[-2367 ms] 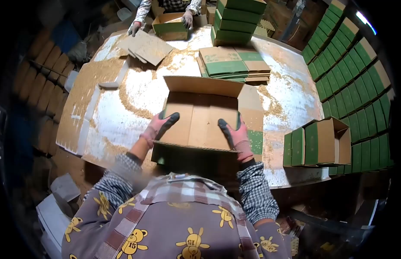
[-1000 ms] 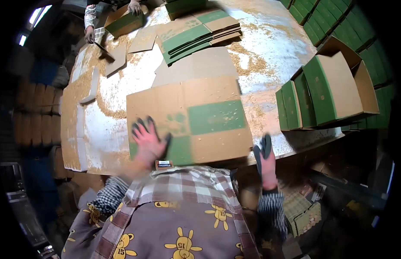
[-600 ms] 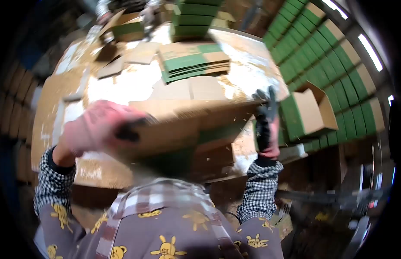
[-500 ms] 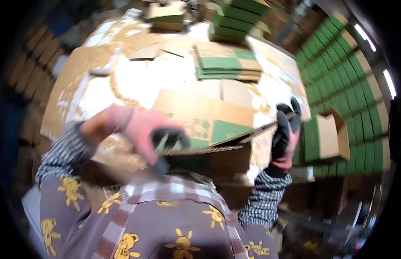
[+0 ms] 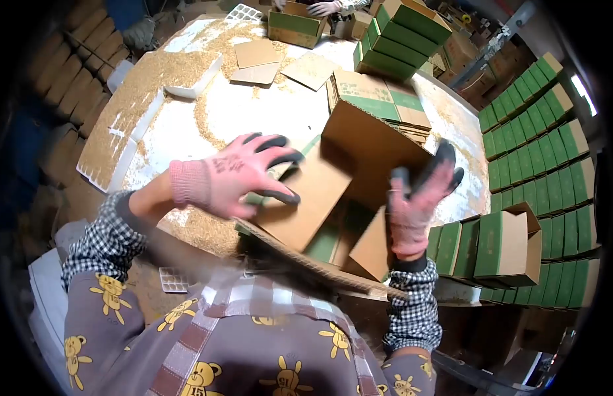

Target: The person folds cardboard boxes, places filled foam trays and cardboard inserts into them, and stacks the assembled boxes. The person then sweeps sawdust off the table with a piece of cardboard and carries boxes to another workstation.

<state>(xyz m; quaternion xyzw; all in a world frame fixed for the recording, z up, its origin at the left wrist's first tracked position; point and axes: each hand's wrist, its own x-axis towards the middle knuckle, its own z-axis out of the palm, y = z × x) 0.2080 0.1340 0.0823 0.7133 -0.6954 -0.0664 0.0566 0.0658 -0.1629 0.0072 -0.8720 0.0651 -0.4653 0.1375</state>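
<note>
A cardboard box (image 5: 379, 145) stands opened out at the table's near edge, its flaps spread. Through it, green-printed cardboard shows below. My left hand (image 5: 244, 175), in a pink glove with dark fingertips, has its fingers spread over the box's left flap (image 5: 306, 198). At the right side of the box, my right hand (image 5: 422, 198) has thumb and fingers apart, close to the right flap (image 5: 373, 247). Whether either palm presses on the cardboard cannot be made out. Just behind the box lies a stack of flat green-and-brown cartons (image 5: 366, 92).
Folded boxes (image 5: 494, 244) stand at the right edge, before a wall of green boxes (image 5: 550, 165). Stacked green boxes (image 5: 398, 46) rise at the back. Loose cardboard sheets (image 5: 257, 53) and grain-like bits lie on the table (image 5: 234, 105). Another person's gloved hand (image 5: 325, 8) is beside an open box (image 5: 293, 30).
The folded cardboard between my hands has opened into a box shape. My left hand has spread its fingers, and my right hand no longer pinches the cardboard edge.
</note>
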